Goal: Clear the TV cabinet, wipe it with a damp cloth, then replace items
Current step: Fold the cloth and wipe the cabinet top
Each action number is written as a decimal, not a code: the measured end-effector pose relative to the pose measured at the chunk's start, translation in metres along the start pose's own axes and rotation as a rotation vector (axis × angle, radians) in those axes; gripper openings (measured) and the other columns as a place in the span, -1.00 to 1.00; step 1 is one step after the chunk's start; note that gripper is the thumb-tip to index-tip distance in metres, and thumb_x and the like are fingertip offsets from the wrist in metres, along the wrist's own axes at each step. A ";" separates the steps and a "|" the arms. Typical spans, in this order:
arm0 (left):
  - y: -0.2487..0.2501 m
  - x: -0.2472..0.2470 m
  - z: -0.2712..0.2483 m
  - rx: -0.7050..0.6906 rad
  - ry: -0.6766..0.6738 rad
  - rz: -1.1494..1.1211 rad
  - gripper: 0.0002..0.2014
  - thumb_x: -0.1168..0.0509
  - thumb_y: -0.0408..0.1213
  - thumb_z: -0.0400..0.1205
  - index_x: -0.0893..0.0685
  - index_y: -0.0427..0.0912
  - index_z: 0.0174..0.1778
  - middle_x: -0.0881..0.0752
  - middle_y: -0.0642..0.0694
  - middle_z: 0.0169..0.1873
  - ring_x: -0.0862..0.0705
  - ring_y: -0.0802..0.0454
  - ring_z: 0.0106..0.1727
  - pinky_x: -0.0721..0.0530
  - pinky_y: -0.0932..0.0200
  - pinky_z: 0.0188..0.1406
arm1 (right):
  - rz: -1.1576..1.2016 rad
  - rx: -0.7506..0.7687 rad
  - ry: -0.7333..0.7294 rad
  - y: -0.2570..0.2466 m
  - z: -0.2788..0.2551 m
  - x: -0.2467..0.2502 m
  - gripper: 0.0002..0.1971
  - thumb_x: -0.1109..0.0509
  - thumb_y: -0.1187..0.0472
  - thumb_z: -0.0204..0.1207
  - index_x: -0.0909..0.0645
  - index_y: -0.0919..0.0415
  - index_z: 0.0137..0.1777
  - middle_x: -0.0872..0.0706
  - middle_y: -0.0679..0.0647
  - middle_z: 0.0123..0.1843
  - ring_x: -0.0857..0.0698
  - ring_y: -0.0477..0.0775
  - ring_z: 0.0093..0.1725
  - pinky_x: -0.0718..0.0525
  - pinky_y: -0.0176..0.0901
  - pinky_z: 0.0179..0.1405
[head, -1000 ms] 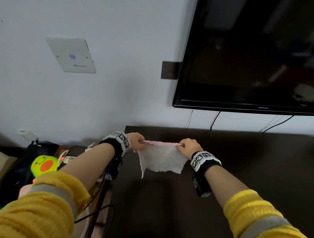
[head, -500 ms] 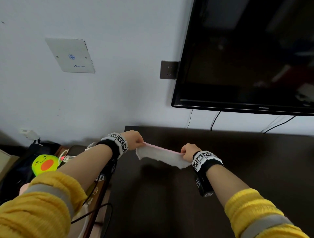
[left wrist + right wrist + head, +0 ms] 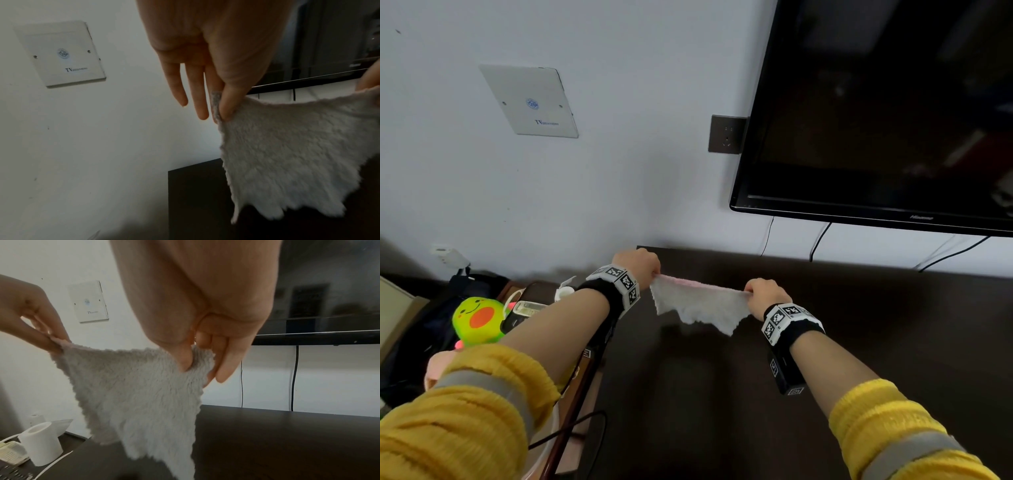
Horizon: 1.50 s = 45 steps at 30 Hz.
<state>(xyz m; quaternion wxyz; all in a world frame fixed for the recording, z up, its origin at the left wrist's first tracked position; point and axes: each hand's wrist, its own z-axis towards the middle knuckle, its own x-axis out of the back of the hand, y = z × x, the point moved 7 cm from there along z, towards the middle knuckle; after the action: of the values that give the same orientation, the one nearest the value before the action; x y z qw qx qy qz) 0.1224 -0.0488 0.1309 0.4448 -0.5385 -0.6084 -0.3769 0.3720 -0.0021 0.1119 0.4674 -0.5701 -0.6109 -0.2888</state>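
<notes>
A fluffy white cloth (image 3: 698, 305) with a pink top edge hangs stretched between both hands above the dark TV cabinet (image 3: 859, 342). My left hand (image 3: 640, 265) pinches its left top corner between thumb and a finger (image 3: 226, 105), with the other fingers straight. My right hand (image 3: 763, 293) pinches the right top corner (image 3: 191, 360). The cloth (image 3: 287, 154) dangles free below, clear of the cabinet top (image 3: 287, 434).
A wall-mounted TV (image 3: 876, 113) hangs above the cabinet, with cables (image 3: 820, 240) running down behind. To the left, a lower table holds a green and orange toy (image 3: 479, 318), a paper roll (image 3: 41, 444), a phone (image 3: 10, 454) and cords. A wall socket (image 3: 726, 135) is beside the TV.
The hands moved farther apart and pulled the cloth wider. It flipped up flat half a second ago and now hangs down again.
</notes>
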 end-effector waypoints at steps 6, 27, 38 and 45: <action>-0.005 -0.025 -0.015 -0.006 -0.031 0.113 -0.68 -0.17 -0.35 0.63 -0.73 0.08 0.13 -0.74 -0.07 0.09 -0.71 -0.11 0.12 -0.64 0.08 -0.01 | -0.024 0.004 -0.034 -0.006 -0.007 -0.030 -0.74 -0.23 0.22 0.61 -0.64 -0.05 0.19 -0.71 0.04 0.11 -0.68 0.10 0.00 -0.62 -0.12 -0.15; -0.007 -0.264 -0.208 -0.095 -0.651 0.168 -0.84 -0.32 -0.39 0.50 -0.69 -0.14 -0.04 -0.77 -0.09 -0.02 -0.76 -0.16 0.07 -0.65 0.11 -0.08 | -0.013 -0.084 -0.553 -0.005 -0.175 -0.286 -0.76 -0.22 0.26 0.47 -0.70 0.20 0.01 -0.69 0.16 -0.08 -0.71 0.21 -0.10 -0.70 -0.05 0.01; -0.019 -0.224 -0.142 0.154 -0.369 -0.107 -0.61 -0.14 -0.36 0.61 -0.57 -0.03 0.35 -0.64 -0.11 0.29 -0.63 -0.13 0.28 -0.56 -0.01 0.13 | -0.114 -0.053 -0.124 -0.015 -0.115 -0.231 -0.64 -0.13 0.17 0.63 -0.49 0.09 0.40 -0.57 0.06 0.35 -0.51 0.12 0.36 -0.49 0.02 0.30; 0.012 -0.251 -0.135 -0.114 -0.162 -0.225 -0.37 -0.09 -0.34 0.69 -0.02 0.09 0.66 0.02 -0.01 0.68 -0.09 -0.07 0.67 -0.28 -0.03 0.59 | 0.077 0.108 -0.075 -0.029 -0.112 -0.267 -0.40 -0.14 0.09 0.65 -0.05 0.01 0.66 -0.08 0.02 0.69 -0.06 0.13 0.66 -0.15 0.02 0.63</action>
<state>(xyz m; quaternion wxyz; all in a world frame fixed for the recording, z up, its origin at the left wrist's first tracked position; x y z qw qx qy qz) 0.1588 -0.2541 -0.0638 0.3180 -0.5198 -0.6765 -0.4136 0.3481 -0.2199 -0.0789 0.4852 -0.5775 -0.6202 -0.2157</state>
